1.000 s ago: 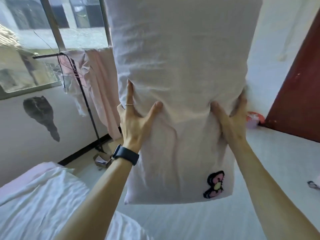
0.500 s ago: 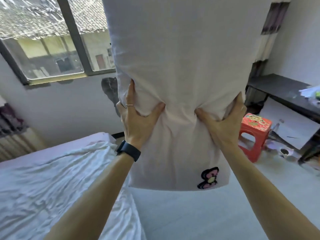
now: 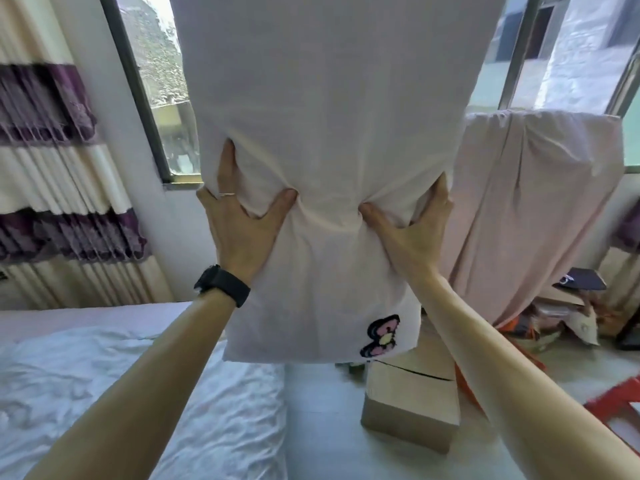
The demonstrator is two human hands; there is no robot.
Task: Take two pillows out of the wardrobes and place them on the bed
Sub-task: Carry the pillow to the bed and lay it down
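Observation:
A big white pillow (image 3: 329, 109) with a pink bow patch near its lower right corner hangs upright in front of me, filling the middle of the view. My left hand (image 3: 242, 223), with a ring and a black wristband, grips its left side. My right hand (image 3: 412, 226) grips its right side, thumb pressed into the cloth. The bed (image 3: 114, 386), covered with a crumpled white sheet, lies low at the left, below and left of the pillow. No second pillow and no wardrobe are in view.
A window (image 3: 152, 81) and striped purple-and-cream curtains (image 3: 59, 181) stand behind the bed. Pink cloth (image 3: 533, 209) drapes over a rack at the right. A cardboard box (image 3: 412, 407) sits on the floor beside the bed, with clutter and a red stool (image 3: 620, 400) further right.
My view has swung round the room with the pillow held up in both hands; the curtains and the bed's far side have come into sight. My thumbs have closed in towards each other.

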